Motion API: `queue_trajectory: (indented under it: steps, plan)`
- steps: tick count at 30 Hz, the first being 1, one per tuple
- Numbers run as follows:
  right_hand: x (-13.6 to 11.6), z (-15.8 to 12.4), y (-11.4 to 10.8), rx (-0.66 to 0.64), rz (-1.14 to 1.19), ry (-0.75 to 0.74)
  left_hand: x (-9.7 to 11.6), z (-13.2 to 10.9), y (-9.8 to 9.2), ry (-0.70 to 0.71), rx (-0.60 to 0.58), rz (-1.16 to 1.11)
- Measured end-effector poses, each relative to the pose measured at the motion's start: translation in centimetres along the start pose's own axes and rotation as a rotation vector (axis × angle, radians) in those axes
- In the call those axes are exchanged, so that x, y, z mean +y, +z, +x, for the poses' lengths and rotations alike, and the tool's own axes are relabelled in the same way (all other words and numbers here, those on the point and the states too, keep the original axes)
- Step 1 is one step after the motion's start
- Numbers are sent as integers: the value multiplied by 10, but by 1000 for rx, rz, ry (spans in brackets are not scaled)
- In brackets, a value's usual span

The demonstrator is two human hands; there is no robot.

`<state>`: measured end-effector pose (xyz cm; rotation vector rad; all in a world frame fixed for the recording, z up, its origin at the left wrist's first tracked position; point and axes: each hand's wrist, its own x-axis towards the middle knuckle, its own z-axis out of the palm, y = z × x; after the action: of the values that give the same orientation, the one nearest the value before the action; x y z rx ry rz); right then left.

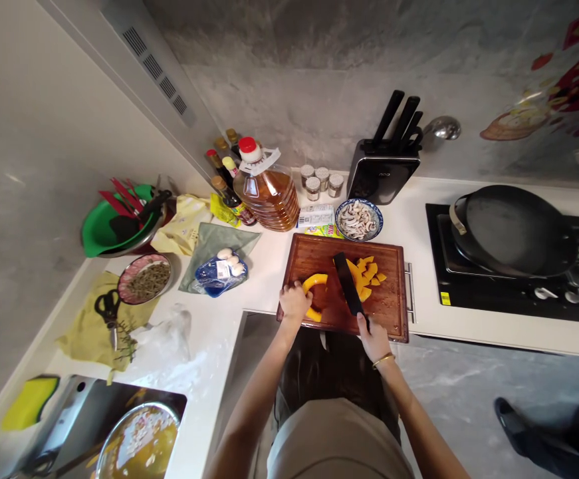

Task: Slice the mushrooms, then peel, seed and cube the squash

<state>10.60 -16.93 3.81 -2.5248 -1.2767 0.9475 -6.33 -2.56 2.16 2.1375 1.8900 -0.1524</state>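
Note:
On the wooden cutting board, my right hand grips the handle of a black kitchen knife. Its blade points away from me, next to a pile of cut pumpkin pieces. Over at the board's left side, my left hand has its fingers closed on a curved pumpkin slice. Part of the slice is hidden by the fingers. The blade and the slice are apart.
Behind the board stand a bowl of sliced mushrooms, a knife block and a large oil jug. A black pan rests on the stove to the right. Scissors and a packaged mushroom tray lie left. A sink holds a water-filled bowl.

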Motion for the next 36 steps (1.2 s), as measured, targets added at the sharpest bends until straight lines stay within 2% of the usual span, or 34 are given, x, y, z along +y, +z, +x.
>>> queue_trajectory:
  steps: [4,12,17,27,32,36]
  plan:
    - [-8,-3,3,-49,-119,-33,7,-9,5,-114,-96,56]
    - [-27,-4,7,-101,-312,-115,15,-21,13,-140,-131,39]
    - [-30,-2,11,-103,-313,-123,14,-23,21,-141,-143,-18]
    - [-41,1,16,-176,-321,-59,12,-22,26,-129,-167,-55]
    - [-57,16,24,-190,-345,-17,12,-22,29,-108,-157,-49]
    - [-51,32,30,-162,-294,-28,12,-22,26,-109,-164,-69]
